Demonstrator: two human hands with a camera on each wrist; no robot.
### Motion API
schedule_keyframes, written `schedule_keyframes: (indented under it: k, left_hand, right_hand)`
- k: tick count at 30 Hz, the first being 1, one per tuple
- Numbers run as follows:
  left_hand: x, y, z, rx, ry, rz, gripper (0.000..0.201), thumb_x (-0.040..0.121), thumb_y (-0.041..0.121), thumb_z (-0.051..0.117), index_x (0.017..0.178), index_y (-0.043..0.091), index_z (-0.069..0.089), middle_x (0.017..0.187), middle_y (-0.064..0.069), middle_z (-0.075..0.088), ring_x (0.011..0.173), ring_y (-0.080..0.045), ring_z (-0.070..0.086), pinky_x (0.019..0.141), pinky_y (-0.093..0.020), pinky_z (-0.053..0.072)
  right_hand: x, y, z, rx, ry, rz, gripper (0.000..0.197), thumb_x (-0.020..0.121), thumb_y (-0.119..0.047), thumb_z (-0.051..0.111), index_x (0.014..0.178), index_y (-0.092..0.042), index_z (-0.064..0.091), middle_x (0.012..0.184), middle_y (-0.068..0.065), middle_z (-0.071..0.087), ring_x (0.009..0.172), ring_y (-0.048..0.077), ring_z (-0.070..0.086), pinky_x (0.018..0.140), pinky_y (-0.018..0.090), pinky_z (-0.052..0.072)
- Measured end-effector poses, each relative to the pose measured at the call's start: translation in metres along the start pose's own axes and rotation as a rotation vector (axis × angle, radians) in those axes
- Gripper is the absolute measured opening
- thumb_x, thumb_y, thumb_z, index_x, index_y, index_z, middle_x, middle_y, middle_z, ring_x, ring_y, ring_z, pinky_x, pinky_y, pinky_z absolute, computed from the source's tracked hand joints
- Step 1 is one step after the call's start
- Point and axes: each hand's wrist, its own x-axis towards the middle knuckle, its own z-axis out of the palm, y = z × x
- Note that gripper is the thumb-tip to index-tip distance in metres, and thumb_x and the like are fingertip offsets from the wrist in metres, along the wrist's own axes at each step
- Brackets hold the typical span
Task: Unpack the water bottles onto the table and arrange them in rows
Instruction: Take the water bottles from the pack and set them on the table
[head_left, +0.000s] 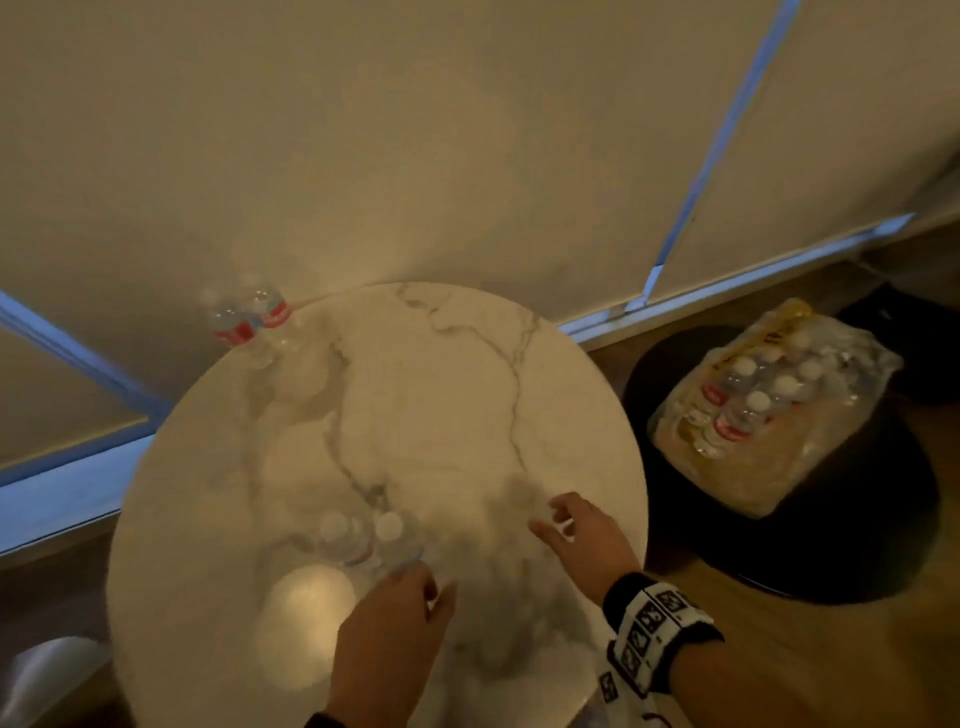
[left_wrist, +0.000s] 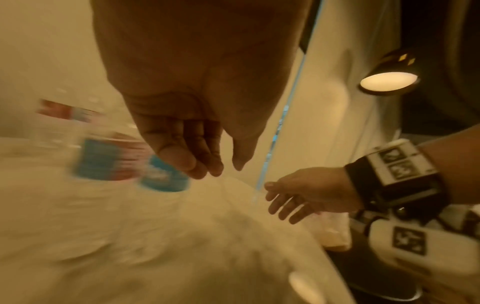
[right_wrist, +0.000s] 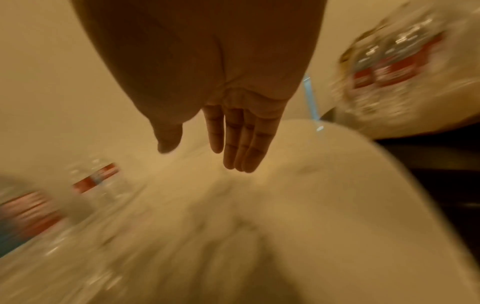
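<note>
Though blurred, near bottles (head_left: 363, 538) readable, both hands (head_left: 389, 639) empty.

wall: pale blinds (head_left: 415, 130) with thin blue light along the edges | floor: brown wood (head_left: 831, 649) | right of the table: round black stool (head_left: 857, 545) | lamp: small black lamp (left_wrist: 388, 79), its round face glowing warm | low left corner: grey shiny object (head_left: 47, 675), too blurred to tell

Black wrist strap (head_left: 655, 631) bearing white square-patterned marker tiles.
</note>
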Motion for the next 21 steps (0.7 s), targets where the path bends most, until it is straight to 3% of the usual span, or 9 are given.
schedule_keyframes:
  k: [6,8,10,11,13,16,18,21]
  left_hand:
    - [0.088,0.169,0.045,-0.085,-0.064,0.365,0.029,0.095,0.057,0.044,0.090,0.030,0.055,0.084,0.009,0.059,0.077,-0.012,0.058,0.066,-0.029,0.046]
    - [0.128,0.225,0.066,-0.147,-0.091,0.458,0.025,0.095,0.052,0.047,0.097,0.029,0.057,0.090,0.008,0.060,0.082,-0.013,0.059,0.070,-0.033,0.050]
    - [0.173,0.273,0.089,-0.237,-0.172,0.515,0.025,0.095,0.044,0.051,0.106,0.023,0.060,0.099,0.002,0.061,0.089,-0.017,0.061,0.080,-0.040,0.054]
    - [0.195,0.294,0.102,-0.266,-0.213,0.521,0.027,0.096,0.040,0.052,0.112,0.019,0.059,0.105,-0.001,0.061,0.094,-0.020,0.062,0.084,-0.042,0.054]
    - [0.236,0.329,0.124,-0.287,-0.251,0.505,0.033,0.096,0.033,0.052,0.124,0.016,0.054,0.117,-0.008,0.061,0.107,-0.027,0.062,0.092,-0.047,0.052]
    - [0.278,0.366,0.148,-0.341,-0.264,0.476,0.049,0.092,0.030,0.056,0.139,0.024,0.042,0.127,-0.008,0.061,0.116,-0.029,0.061,0.097,-0.044,0.051]
    - [0.297,0.384,0.162,-0.386,-0.289,0.422,0.059,0.089,0.035,0.064,0.141,0.023,0.039,0.127,-0.008,0.063,0.115,-0.030,0.062,0.096,-0.042,0.051]
    - [0.317,0.398,0.178,-0.414,-0.333,0.355,0.067,0.084,0.040,0.070,0.140,0.024,0.038,0.122,-0.011,0.067,0.112,-0.032,0.065,0.089,-0.037,0.051]
  right_hand:
    - [0.045,0.093,-0.101,0.234,0.350,0.350,0.043,0.087,-0.057,0.056,0.105,-0.018,0.057,0.091,0.000,0.066,0.085,0.022,0.063,0.077,0.037,0.050]
    - [0.068,0.122,-0.125,0.360,0.453,0.421,0.034,0.086,-0.051,0.061,0.099,-0.019,0.055,0.092,0.003,0.066,0.088,0.027,0.063,0.082,0.043,0.052]
    - [0.092,0.142,-0.142,0.506,0.532,0.446,0.019,0.090,-0.035,0.064,0.097,-0.021,0.054,0.097,0.002,0.061,0.095,0.027,0.061,0.088,0.041,0.049]
    - [0.105,0.150,-0.147,0.559,0.567,0.469,0.016,0.092,-0.029,0.064,0.099,-0.019,0.054,0.101,0.003,0.059,0.097,0.025,0.058,0.088,0.035,0.045]
    - [0.129,0.163,-0.155,0.614,0.606,0.505,0.034,0.091,-0.034,0.064,0.116,-0.013,0.057,0.114,0.007,0.060,0.103,0.023,0.054,0.090,0.032,0.039]
    - [0.161,0.186,-0.157,0.593,0.544,0.594,0.056,0.084,-0.044,0.067,0.127,-0.012,0.050,0.123,0.005,0.057,0.111,0.026,0.054,0.102,0.043,0.041]
    - [0.175,0.199,-0.157,0.538,0.507,0.677,0.061,0.081,-0.041,0.072,0.129,-0.013,0.046,0.125,0.011,0.059,0.111,0.033,0.059,0.099,0.049,0.045]
    - [0.185,0.215,-0.156,0.471,0.441,0.693,0.053,0.081,-0.045,0.070,0.124,-0.020,0.051,0.119,0.011,0.064,0.105,0.034,0.062,0.095,0.049,0.049]
